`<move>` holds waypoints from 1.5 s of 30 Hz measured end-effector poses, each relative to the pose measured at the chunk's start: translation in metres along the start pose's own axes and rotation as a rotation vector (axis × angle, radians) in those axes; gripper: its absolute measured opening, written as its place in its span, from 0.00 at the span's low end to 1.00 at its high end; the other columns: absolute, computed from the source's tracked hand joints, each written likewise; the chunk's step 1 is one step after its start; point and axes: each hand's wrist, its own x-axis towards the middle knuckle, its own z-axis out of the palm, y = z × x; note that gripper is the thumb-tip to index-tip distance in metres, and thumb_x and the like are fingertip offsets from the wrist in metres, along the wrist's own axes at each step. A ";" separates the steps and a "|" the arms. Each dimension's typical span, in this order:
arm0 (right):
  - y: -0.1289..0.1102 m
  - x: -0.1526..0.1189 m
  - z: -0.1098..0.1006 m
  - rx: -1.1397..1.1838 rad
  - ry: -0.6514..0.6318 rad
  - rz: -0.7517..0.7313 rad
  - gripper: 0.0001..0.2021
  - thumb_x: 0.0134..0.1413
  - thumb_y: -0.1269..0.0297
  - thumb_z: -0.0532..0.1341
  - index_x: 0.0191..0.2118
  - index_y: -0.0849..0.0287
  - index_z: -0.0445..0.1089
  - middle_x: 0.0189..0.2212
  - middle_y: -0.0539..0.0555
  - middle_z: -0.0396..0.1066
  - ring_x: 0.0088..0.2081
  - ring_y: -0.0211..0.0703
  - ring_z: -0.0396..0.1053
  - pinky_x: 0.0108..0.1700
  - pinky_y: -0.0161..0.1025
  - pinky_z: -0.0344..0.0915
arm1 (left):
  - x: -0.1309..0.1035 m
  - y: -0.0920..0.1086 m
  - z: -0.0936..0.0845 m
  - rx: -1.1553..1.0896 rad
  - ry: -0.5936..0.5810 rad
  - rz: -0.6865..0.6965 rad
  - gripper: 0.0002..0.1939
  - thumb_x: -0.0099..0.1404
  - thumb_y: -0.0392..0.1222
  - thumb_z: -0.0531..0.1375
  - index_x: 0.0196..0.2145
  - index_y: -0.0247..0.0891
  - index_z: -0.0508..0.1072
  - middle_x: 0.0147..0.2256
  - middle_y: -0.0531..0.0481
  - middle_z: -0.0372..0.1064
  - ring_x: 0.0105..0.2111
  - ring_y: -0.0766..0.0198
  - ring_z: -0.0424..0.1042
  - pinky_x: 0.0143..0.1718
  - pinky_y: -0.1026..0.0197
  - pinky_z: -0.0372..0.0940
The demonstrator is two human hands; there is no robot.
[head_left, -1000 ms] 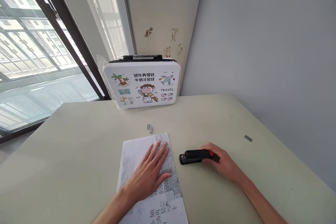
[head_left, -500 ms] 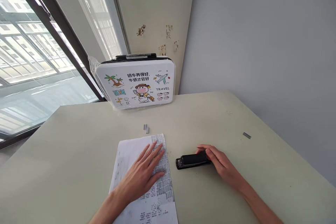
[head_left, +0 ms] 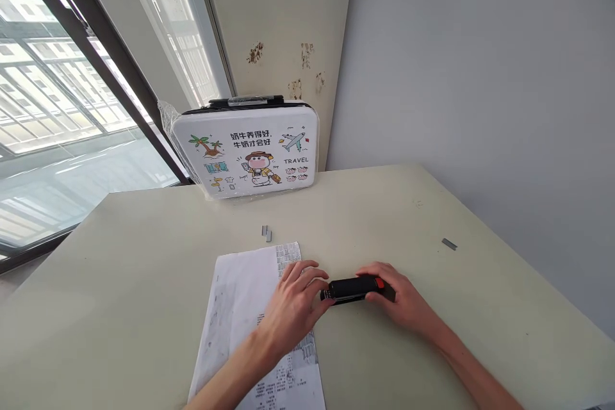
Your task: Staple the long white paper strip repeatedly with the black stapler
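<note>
A black stapler (head_left: 354,287) with a red patch near its right end lies sideways on the pale table. My right hand (head_left: 398,298) grips its right end, thumb in front and fingers behind. At the opposite end, my left hand (head_left: 298,298) has its thumb and fingertips closed round the stapler's tip. Beneath my left hand and forearm are printed paper sheets (head_left: 240,295), flat on the table, their right part partly covered.
Two small staple strips (head_left: 266,234) lie beyond the paper, and another strip (head_left: 449,244) is at the right. A white case (head_left: 250,154) with cartoon prints, partly wrapped in plastic, stands at the table's back, near the window and wall.
My left hand has left its flat spread on the paper and moved right to the stapler's left end, its fingers now bent. My right hand has shifted its hold, uncovering the red patch.
</note>
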 end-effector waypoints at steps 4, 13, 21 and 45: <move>-0.003 0.002 -0.001 -0.047 -0.016 0.008 0.13 0.65 0.47 0.64 0.47 0.48 0.74 0.46 0.53 0.77 0.50 0.52 0.72 0.53 0.47 0.69 | -0.009 -0.005 -0.010 0.005 0.001 0.005 0.04 0.75 0.41 0.62 0.45 0.41 0.75 0.46 0.46 0.78 0.53 0.50 0.73 0.51 0.47 0.70; -0.008 0.001 -0.003 -0.023 -0.021 0.043 0.12 0.65 0.48 0.65 0.48 0.46 0.74 0.47 0.51 0.77 0.49 0.50 0.72 0.53 0.46 0.69 | -0.018 -0.065 -0.054 0.133 0.006 -0.188 0.14 0.76 0.53 0.58 0.52 0.44 0.74 0.49 0.45 0.75 0.51 0.50 0.72 0.53 0.46 0.70; -0.010 0.003 -0.003 -0.012 -0.014 0.043 0.13 0.64 0.48 0.66 0.47 0.48 0.74 0.45 0.53 0.77 0.48 0.51 0.72 0.52 0.47 0.68 | 0.011 -0.139 -0.057 0.372 -0.023 -0.193 0.14 0.76 0.48 0.57 0.52 0.43 0.78 0.56 0.39 0.67 0.59 0.41 0.61 0.59 0.34 0.64; -0.011 0.002 -0.006 -0.065 -0.022 0.031 0.14 0.65 0.46 0.64 0.49 0.48 0.74 0.46 0.54 0.77 0.48 0.51 0.73 0.50 0.47 0.70 | -0.008 -0.020 -0.037 -0.032 -0.080 0.026 0.15 0.78 0.52 0.57 0.41 0.40 0.76 0.31 0.53 0.73 0.28 0.65 0.71 0.31 0.62 0.67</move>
